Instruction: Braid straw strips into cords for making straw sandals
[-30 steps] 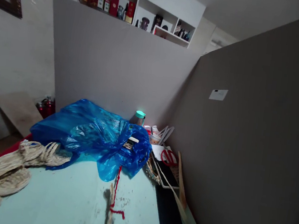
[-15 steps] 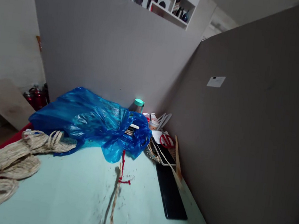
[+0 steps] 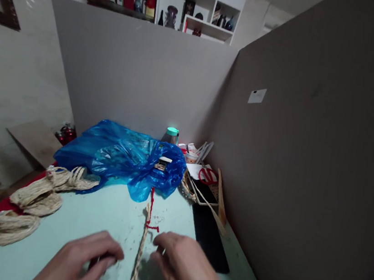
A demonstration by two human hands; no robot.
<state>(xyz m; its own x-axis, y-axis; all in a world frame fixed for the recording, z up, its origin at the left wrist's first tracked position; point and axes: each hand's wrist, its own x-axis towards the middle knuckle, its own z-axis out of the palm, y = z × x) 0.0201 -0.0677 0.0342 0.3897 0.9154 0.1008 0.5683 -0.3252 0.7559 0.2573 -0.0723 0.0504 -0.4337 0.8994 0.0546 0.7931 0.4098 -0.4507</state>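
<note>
A braided straw cord (image 3: 141, 249) runs up the middle of the pale green tabletop (image 3: 100, 220), its far end tied with red yarn (image 3: 151, 208). To the left of the cord, my left hand (image 3: 83, 259) hovers with bent fingers and thumb apart, nothing seen between them. On the other side, my right hand (image 3: 187, 266) is curved, thumb and fingers slightly apart, and no held thing shows. Neither hand touches the cord. The near end of the cord splits into loose strands at the bottom edge of the view.
A blue plastic bag (image 3: 119, 154) lies at the back. Coiled straw bundles (image 3: 37, 193) line the left edge. Along the right partition (image 3: 275, 147) are a black flat slab (image 3: 210, 237), red-handled scissors (image 3: 208, 176) and a basket. A green-lidded jar (image 3: 172, 132) stands behind the bag.
Both hands have come into view beside the cord; earlier only fingertips showed at its near end. The view has tilted up and turned slightly left. The cord's far end lies in the same place.
</note>
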